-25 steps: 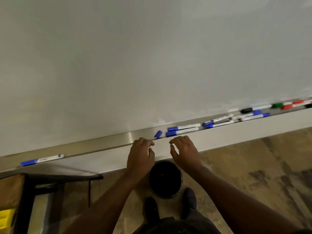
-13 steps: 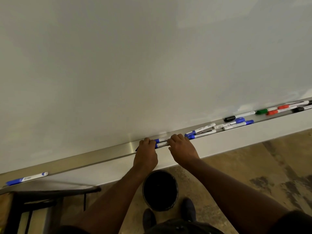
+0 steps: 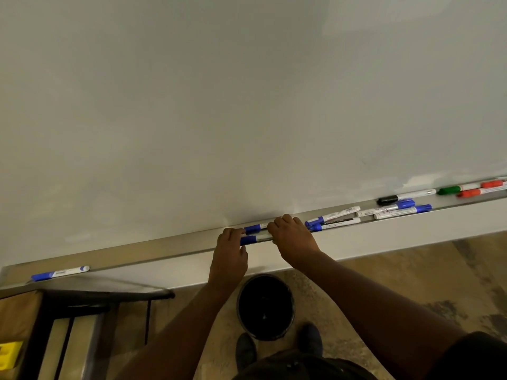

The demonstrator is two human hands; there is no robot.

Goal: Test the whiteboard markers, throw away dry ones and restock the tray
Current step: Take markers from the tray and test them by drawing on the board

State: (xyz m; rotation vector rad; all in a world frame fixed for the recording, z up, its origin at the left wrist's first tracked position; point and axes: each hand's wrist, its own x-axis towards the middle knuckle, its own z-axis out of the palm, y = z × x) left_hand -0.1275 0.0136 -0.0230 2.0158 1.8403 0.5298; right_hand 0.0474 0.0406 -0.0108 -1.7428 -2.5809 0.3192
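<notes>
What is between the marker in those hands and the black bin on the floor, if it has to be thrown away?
Nothing visible. Both hands hold the blue marker at the tray's front edge, and the open black bin stands on the floor almost straight below.

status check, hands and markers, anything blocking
Left hand and right hand both on the near blue-capped white marker in the metal tray. Second blue-capped marker just behind. Nothing blocking.

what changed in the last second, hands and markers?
Both hands went up from below the tray onto it. Left hand and right hand now grip the near blue marker from both ends. The other markers, lone blue marker and bin stayed put.
</notes>
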